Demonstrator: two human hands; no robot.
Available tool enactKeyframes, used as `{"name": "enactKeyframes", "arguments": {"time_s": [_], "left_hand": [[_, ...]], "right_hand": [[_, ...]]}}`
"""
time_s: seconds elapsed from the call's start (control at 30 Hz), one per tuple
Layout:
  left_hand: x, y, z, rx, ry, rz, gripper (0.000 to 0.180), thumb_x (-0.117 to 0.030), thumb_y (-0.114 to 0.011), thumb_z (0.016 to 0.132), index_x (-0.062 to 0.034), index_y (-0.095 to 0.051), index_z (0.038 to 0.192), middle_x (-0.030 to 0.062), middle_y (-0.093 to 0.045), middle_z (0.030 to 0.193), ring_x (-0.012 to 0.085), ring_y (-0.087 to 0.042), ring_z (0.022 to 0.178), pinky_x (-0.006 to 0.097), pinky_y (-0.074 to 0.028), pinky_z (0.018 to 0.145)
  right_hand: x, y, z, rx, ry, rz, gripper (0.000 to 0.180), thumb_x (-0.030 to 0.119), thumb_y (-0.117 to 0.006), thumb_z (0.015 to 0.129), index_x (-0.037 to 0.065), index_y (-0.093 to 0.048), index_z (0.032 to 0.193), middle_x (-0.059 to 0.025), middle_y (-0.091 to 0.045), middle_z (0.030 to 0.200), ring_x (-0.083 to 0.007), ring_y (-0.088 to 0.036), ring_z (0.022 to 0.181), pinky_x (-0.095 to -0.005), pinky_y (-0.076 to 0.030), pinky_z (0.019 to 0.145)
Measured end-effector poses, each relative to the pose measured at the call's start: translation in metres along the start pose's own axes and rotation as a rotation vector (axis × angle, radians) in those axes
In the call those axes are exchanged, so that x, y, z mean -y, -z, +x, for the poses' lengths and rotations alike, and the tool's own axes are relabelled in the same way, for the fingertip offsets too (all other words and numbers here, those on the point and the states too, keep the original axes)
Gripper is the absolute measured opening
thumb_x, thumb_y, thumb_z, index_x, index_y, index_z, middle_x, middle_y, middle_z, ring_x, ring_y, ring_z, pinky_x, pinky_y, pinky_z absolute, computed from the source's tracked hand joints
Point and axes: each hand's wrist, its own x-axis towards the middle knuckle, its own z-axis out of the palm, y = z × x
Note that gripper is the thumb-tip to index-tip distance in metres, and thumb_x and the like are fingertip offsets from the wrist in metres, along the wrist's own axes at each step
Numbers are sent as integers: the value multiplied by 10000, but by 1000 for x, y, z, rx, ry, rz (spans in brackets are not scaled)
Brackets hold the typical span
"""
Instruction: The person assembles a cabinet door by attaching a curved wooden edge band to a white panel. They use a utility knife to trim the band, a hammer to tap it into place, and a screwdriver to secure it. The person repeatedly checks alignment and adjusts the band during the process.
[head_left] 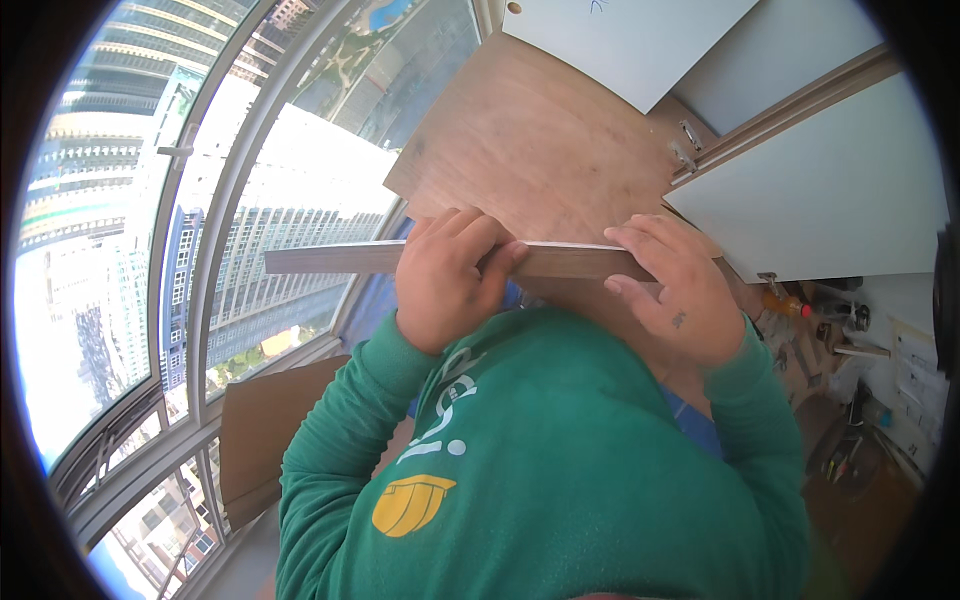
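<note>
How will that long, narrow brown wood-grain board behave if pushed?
The brown wood-grain board is probably stiff: it looks straight, without visible sag. Its left end juts past the left hand, so a push there may swing it. Stood on that narrow brown side, it might tip.

Bright window [215, 210], high-rise towers [275, 235] outside, white hinged panel [820, 190]

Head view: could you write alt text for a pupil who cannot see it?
A person's left hand grips a long, narrow brown board while the right hand straddles it farther right, before a green sweatshirt. Tall windows stand left; white panels are at upper right.
</note>
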Motion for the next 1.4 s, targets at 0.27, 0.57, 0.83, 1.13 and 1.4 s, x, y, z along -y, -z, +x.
{"name": "enactKeyframes", "arguments": {"time_s": [0.27,0.57,0.83,1.13,1.4], "left_hand": [[6,-11,-13,-72,-67,352,234,-340,-725,978,-126,-673,900,41,-608,854,261,-615,842,400,-445,815],[93,79,-40,5,165,523,424,-418,-450,1124,-136,-761,1180,76,-729,1275,308,-621,1280,537,-352,1204],[131,125,-60,94,87,583,495,-492,-435,1117,-136,-722,1308,81,-688,1386,324,-529,1449,586,-241,1293],[116,112,-58,178,155,588,586,-515,-405,1113,-192,-564,1576,111,-421,1714,343,-318,1614,606,-109,1335],[30,10,-35,82,-207,486,524,-461,-547,1086,-199,-592,1538,63,-461,1691,262,-403,1573,572,-203,1328]], "right_hand": [[16,-39,18,46,-67,-39,223,250,-698,1005,43,-732,1080,-133,-737,978,-369,-672,936,-493,-505,830],[16,-37,23,58,-117,23,284,311,-646,1051,58,-760,991,-138,-735,918,-383,-659,893,-498,-511,800],[14,-35,25,64,-99,24,308,330,-634,1055,57,-762,994,-137,-734,918,-380,-663,878,-489,-519,788],[15,-27,33,220,-146,118,353,361,-637,1048,46,-754,938,-170,-692,843,-376,-645,790,-476,-503,714],[20,-36,38,169,-197,66,453,433,-613,1072,31,-733,903,-179,-654,787,-369,-615,730,-460,-477,666]]}}
